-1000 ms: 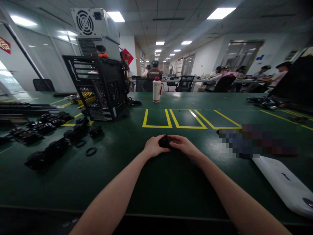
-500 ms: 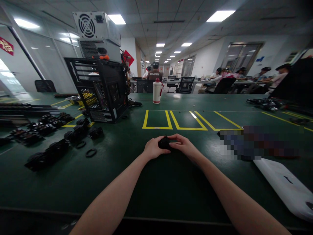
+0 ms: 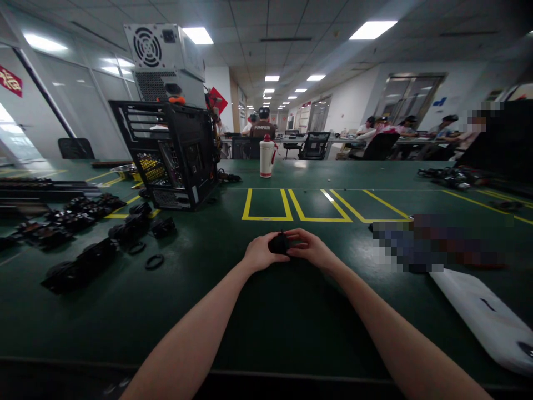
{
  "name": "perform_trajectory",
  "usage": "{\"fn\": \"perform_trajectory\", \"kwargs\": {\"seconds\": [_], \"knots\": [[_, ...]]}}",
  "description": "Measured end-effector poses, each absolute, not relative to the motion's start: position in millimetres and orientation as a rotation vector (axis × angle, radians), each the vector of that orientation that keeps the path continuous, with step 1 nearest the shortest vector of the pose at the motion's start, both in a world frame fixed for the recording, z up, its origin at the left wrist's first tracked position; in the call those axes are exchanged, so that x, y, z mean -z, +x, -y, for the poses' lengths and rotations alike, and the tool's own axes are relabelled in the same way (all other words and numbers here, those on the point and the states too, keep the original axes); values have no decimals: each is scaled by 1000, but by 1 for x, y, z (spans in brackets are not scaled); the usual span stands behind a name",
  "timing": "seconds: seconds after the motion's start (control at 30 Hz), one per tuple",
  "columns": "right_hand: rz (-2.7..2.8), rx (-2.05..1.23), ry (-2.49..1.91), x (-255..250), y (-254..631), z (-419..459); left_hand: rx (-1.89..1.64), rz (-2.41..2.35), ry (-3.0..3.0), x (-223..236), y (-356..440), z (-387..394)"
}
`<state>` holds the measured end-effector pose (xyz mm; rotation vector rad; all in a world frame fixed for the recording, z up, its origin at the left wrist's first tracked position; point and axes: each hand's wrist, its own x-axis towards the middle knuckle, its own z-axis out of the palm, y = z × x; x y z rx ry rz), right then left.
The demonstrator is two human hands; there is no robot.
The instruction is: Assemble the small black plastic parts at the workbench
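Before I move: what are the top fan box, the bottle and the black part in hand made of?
Top fan box: likely bare sheet metal, grey sheen, cut-out grille. Bottle: smooth white body, painted metal or plastic, can't tell which. Black part: probably plastic, dark and dull; too little detail.

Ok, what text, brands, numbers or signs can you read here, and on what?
"PUMPKIN": back of the brown shirt
"福": red sign on the glass wall, far left
Too small or blurred to read: band at the base of the bottle, red diamond sign, label on the yellow tape
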<state>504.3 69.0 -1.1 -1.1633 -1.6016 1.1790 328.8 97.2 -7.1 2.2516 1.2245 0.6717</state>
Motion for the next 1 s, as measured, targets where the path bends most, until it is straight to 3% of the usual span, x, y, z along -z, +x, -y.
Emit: {"fn": "perform_trajectory", "kwargs": {"seconds": [1.0], "knots": [[1507, -1262, -1213, 5, 507, -72, -567, -1268, 2311, 9, 330, -97]]}}
